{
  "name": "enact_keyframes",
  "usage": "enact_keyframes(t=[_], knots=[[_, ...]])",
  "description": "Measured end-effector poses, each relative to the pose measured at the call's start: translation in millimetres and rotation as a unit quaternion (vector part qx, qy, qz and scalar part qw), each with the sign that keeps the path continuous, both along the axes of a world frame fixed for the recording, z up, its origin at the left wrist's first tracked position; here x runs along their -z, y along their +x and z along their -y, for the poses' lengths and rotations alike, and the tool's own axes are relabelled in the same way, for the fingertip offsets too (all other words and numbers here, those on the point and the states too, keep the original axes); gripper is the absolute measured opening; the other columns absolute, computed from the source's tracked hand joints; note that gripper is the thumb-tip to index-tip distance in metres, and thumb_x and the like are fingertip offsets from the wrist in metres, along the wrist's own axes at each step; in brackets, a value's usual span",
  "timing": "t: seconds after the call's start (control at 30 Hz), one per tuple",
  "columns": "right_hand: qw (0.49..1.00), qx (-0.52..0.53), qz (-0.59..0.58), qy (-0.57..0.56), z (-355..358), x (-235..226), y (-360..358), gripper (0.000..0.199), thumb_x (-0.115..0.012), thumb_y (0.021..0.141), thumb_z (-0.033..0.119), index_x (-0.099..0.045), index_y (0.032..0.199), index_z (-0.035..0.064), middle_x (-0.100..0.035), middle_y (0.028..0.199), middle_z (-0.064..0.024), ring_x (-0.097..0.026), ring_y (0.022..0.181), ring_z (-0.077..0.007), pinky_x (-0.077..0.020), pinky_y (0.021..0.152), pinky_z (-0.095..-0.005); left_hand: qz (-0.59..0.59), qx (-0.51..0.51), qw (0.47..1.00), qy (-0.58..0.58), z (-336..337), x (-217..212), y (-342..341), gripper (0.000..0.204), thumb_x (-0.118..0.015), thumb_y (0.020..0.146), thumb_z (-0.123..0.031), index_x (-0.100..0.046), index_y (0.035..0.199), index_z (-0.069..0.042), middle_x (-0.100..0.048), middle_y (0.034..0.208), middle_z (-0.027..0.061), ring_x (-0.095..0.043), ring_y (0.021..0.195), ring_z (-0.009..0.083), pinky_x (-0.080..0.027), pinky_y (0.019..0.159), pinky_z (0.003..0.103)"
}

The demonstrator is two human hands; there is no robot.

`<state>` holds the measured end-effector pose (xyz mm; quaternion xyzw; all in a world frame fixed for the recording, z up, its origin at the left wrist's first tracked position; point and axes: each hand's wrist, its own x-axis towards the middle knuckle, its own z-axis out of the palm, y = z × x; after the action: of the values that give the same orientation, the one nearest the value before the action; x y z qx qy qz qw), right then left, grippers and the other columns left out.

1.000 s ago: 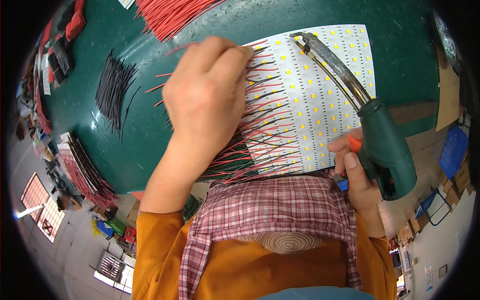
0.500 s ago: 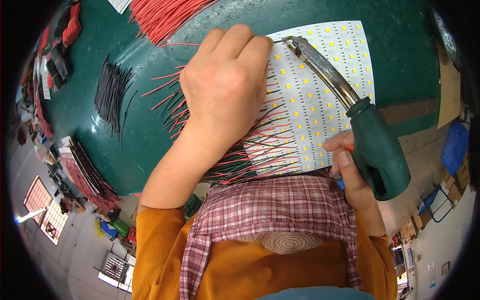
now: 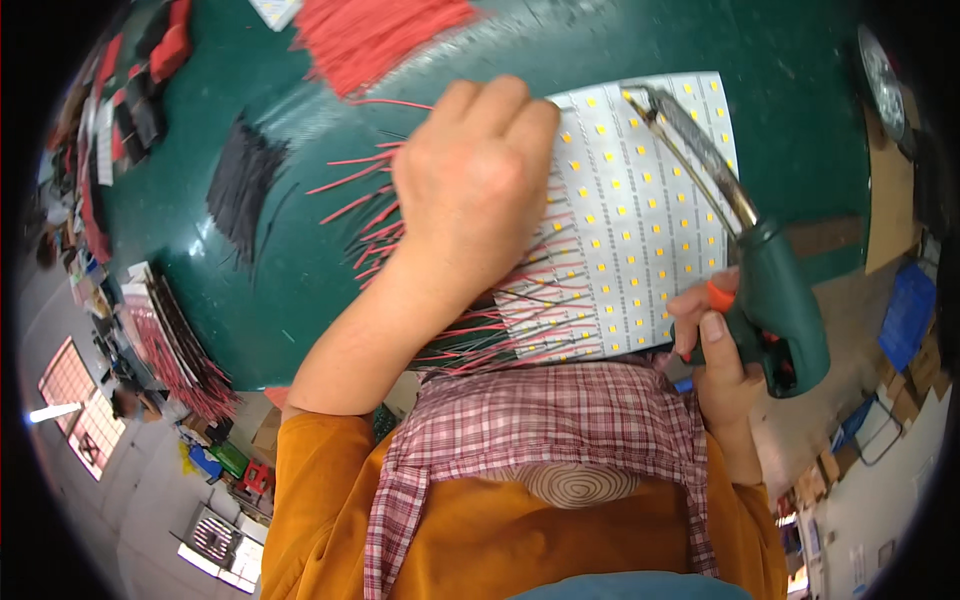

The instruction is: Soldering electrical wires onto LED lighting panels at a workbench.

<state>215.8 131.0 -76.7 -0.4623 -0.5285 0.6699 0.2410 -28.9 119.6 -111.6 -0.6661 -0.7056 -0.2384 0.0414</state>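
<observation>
My left hand (image 3: 475, 180) is closed over the left edge of a white LED board (image 3: 640, 250) dotted with yellow chips. A red wire (image 3: 395, 102) runs in under its knuckles; the fingertips are hidden behind the hand. Below it, several red and black wires (image 3: 545, 310) stick out along the board's left side. My right hand (image 3: 715, 330) is wrapped around the green handle of a soldering gun (image 3: 780, 300) with an orange trigger. Its tip lies over the board's upper part, a short way right of my left fingers.
Red wires (image 3: 375, 35) lie in a heap at the far side of the green table (image 3: 300, 330). A bundle of black wires (image 3: 240, 185) rests to the left. Boards with wires attached (image 3: 175, 335) are stacked at the near left edge. A round metallic item (image 3: 882, 85) sits far right.
The soldering gun's tip has moved right, away from my left fingertips. My left hand remains closed at the board's edge. The whole view has shifted slightly.
</observation>
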Motion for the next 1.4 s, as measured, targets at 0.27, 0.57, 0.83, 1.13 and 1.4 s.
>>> enact_keyframes(t=[0.27, 0.57, 0.83, 1.13, 1.4], knots=[[0.999, 0.033, 0.009, 0.005, 5.4, 4.9, 6.2, 0.027, -0.053, 0.090, 0.009, -0.049, 0.115, -0.0003, -0.062, 0.085, -0.0123, -0.050, 0.061, -0.0112, -0.0431, 0.055, -0.0255, 0.045, 0.003, 0.999, -0.004, -6.7, 0.8, -15.7, 0.013, -0.065, 0.073, -0.004, -0.060, 0.085, -0.002, -0.056, 0.085, 0.0109, -0.054, 0.082, 0.0296, -0.045, 0.070, 0.038], [0.998, 0.043, -0.025, 0.028, 13.6, 4.2, 13.7, 0.029, -0.053, 0.090, 0.008, -0.048, 0.117, -0.0007, -0.063, 0.087, -0.0113, -0.049, 0.061, -0.0104, -0.0426, 0.056, -0.0252, -0.126, -0.225, 0.949, -0.182, -76.5, -27.4, -108.7, 0.014, -0.058, 0.077, -0.009, -0.070, 0.083, -0.005, -0.064, 0.089, 0.0128, -0.056, 0.092, 0.0334, -0.047, 0.080, 0.041], [0.997, 0.051, -0.046, 0.047, -1.6, 20.8, -1.6, 0.030, -0.053, 0.089, 0.008, -0.049, 0.116, -0.0022, -0.063, 0.085, -0.0114, -0.049, 0.060, -0.0103, -0.0426, 0.056, -0.0251, -0.030, -0.067, 0.997, -0.030, -100.2, -15.6, -162.8, 0.018, -0.055, 0.079, -0.006, -0.068, 0.089, 0.000, -0.065, 0.078, 0.0211, -0.064, 0.071, 0.0287, -0.049, 0.067, 0.033], [0.995, 0.052, -0.053, 0.070, -0.6, 27.5, -2.4, 0.030, -0.052, 0.089, 0.009, -0.049, 0.116, -0.0016, -0.062, 0.083, -0.0099, -0.048, 0.059, -0.0102, -0.0421, 0.056, -0.0255, 0.129, -0.137, 0.976, -0.108, -97.7, -30.3, -155.1, 0.018, -0.063, 0.079, -0.008, -0.070, 0.090, 0.004, -0.070, 0.080, 0.0080, -0.062, 0.073, 0.0150, -0.048, 0.069, 0.028], [0.994, 0.057, -0.055, 0.071, 3.3, 25.9, 0.0, 0.030, -0.051, 0.089, 0.011, -0.049, 0.117, -0.0008, -0.061, 0.082, -0.0090, -0.048, 0.059, -0.0102, -0.0418, 0.056, -0.0257, 0.155, -0.106, 0.976, -0.113, -96.0, -26.5, -173.8, 0.018, -0.063, 0.079, -0.008, -0.070, 0.090, 0.004, -0.069, 0.078, 0.0065, -0.061, 0.073, 0.0130, -0.048, 0.068, 0.025]])
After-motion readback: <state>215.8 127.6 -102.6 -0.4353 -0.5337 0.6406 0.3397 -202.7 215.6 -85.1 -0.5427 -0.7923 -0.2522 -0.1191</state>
